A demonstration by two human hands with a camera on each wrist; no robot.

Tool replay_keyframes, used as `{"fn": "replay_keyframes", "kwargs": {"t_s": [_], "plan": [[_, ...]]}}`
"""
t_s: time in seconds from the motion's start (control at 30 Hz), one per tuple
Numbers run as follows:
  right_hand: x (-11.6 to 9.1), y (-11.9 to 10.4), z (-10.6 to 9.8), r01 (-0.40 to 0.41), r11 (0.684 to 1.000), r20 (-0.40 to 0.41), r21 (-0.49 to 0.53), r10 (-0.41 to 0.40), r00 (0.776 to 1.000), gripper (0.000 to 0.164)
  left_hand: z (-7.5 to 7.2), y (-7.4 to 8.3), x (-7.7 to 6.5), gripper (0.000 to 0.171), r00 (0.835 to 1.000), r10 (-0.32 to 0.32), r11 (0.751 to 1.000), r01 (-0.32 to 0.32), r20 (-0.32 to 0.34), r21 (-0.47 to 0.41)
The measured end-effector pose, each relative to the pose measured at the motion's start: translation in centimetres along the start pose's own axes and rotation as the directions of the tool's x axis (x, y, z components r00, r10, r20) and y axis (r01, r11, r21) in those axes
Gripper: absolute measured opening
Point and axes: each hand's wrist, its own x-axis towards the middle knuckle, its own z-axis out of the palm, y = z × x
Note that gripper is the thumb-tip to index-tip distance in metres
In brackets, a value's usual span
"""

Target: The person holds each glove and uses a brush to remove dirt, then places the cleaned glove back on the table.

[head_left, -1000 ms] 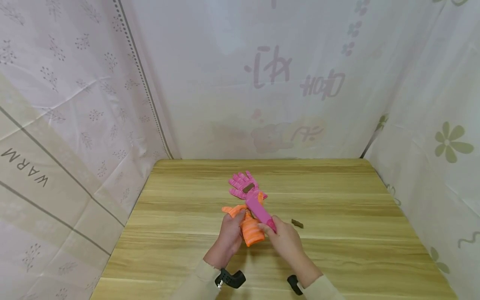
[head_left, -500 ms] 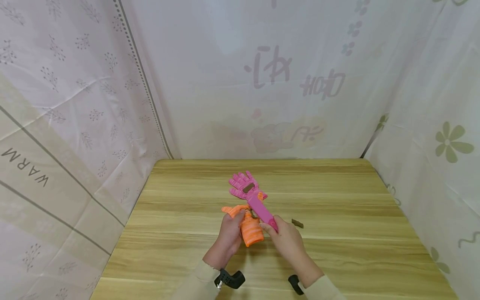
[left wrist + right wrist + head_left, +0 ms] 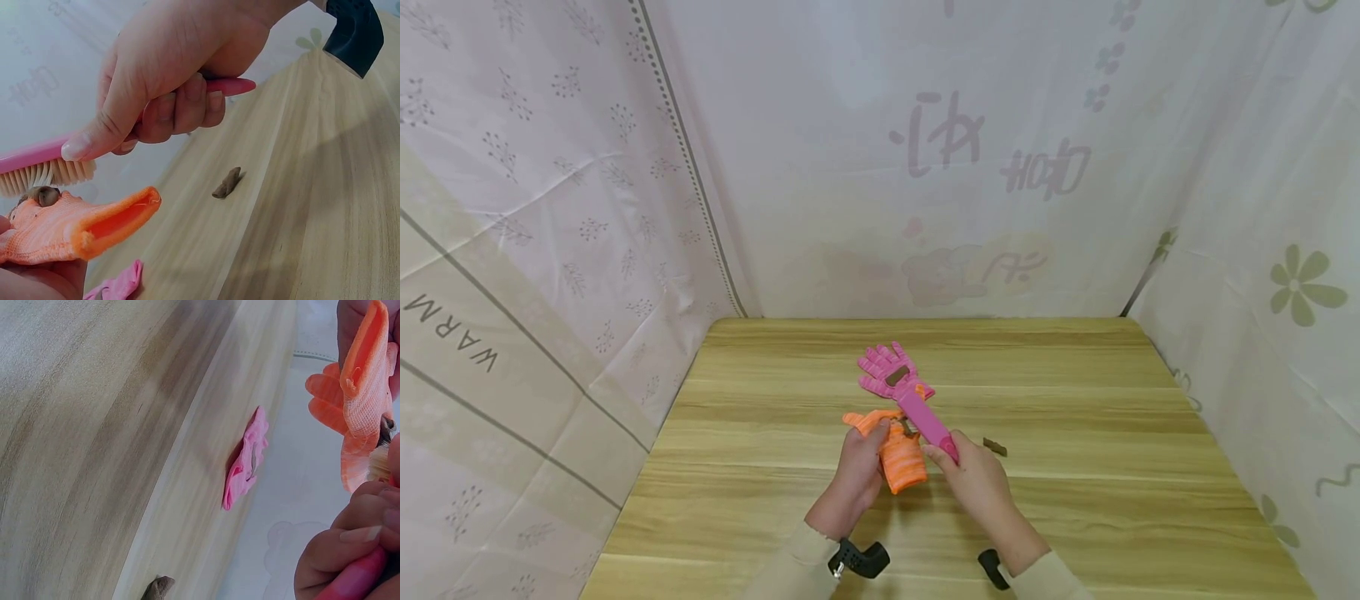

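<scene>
My left hand (image 3: 859,471) holds an orange striped knit glove (image 3: 904,461) above the table, thumb on top and cuff toward me. In my right hand (image 3: 976,479) is a pink brush (image 3: 927,422), gripped by its handle. Its pale bristles (image 3: 44,177) face down over the glove, against or very near a brown lump (image 3: 45,195) on the knit. The left wrist view shows the cuff gaping. Farther back a pink glove (image 3: 874,363) lies flat with a brown piece (image 3: 897,376) on it.
A loose brown piece (image 3: 995,447) lies on the wooden table (image 3: 1075,400), right of my right hand. Printed curtains (image 3: 820,167) hang behind the table and along both sides.
The brush has shifted slightly toward me and to the right over the orange glove, uncovering more of the brown lump. The left hand has stayed nearly still.
</scene>
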Motion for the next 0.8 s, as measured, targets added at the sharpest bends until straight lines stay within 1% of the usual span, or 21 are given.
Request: {"fn": "replay_keyframes", "kwargs": {"t_s": [0.17, 0.3, 0.5, 0.6, 0.7, 0.8], "plan": [[-0.01, -0.01, -0.09, -0.005, 1.0, -0.001, -0.005, 0.005, 1.0, 0.038, -0.11, 0.01, -0.06, 0.026, 1.0, 0.001, 1.0, -0.001, 0.013, -0.001], [-0.05, -0.02, -0.13, -0.01, 1.0, -0.002, -0.007, 0.01, 1.0, 0.037, -0.24, -0.01, -0.09, 0.029, 1.0, -0.005, 1.0, 0.005, 0.027, 0.006], [-0.18, -0.02, -0.28, -0.019, 1.0, -0.002, -0.003, 0.019, 1.0, 0.036, -0.32, -0.02, -0.1, 0.033, 1.0, -0.013, 1.0, 0.013, 0.019, 0.009], [-0.2, 0.01, -0.33, -0.024, 1.0, 0.0, 0.005, 0.024, 1.0, 0.035, -0.32, -0.06, -0.07, 0.029, 1.0, -0.014, 1.0, 0.014, 0.017, 0.007], [-0.18, 0.05, -0.32, -0.028, 1.0, 0.002, 0.012, 0.028, 1.0, 0.036, -0.31, -0.09, -0.08, 0.026, 0.999, -0.005, 1.0, 0.006, 0.036, -0.004], [-0.2, 0.06, -0.31, -0.032, 0.999, 0.001, 0.036, 0.032, 0.999, 0.04, -0.26, 0.03, -0.04, 0.023, 0.999, 0.012, 1.0, -0.011, 0.038, -0.028]]}}
